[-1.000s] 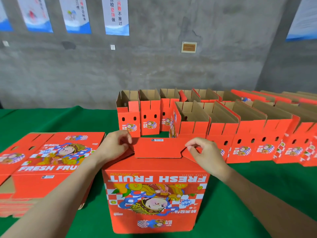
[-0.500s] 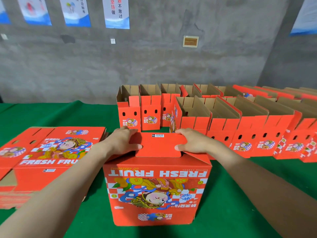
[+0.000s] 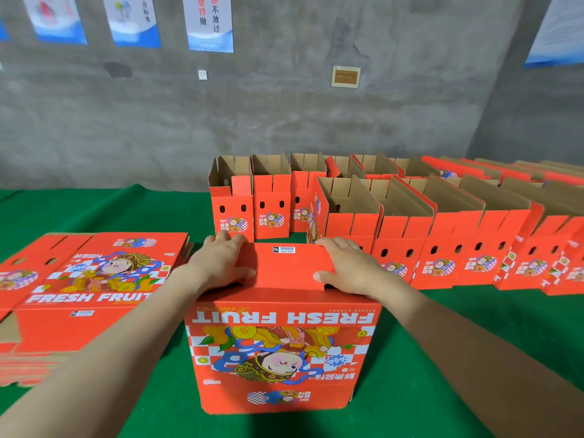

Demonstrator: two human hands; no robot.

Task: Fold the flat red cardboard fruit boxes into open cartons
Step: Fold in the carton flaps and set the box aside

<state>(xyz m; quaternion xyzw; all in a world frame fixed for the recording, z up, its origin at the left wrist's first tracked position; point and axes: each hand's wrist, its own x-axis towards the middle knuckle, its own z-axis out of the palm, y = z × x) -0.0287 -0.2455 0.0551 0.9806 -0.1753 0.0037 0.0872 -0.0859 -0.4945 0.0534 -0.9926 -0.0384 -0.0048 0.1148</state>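
A red fruit box (image 3: 281,352) stands upside down on the green table (image 3: 442,327) right in front of me, its "FRESH FRUIT" print inverted. Its red bottom flap (image 3: 286,268) with a barcode label lies folded flat on top. My left hand (image 3: 218,263) presses flat on the left side of that flap, thumb on the centre panel. My right hand (image 3: 350,267) presses the right side the same way. A stack of flat red boxes (image 3: 94,279) lies to the left.
Two rows of folded open cartons (image 3: 410,222) stand behind the box and run off to the right, brown insides showing. A grey concrete wall with posters rises behind the table. Green cloth shows at the front right and back left.
My hands went from pinching the raised side flaps to pressing flat on top. The flaps have folded down and the box bottom now lies closed and level.
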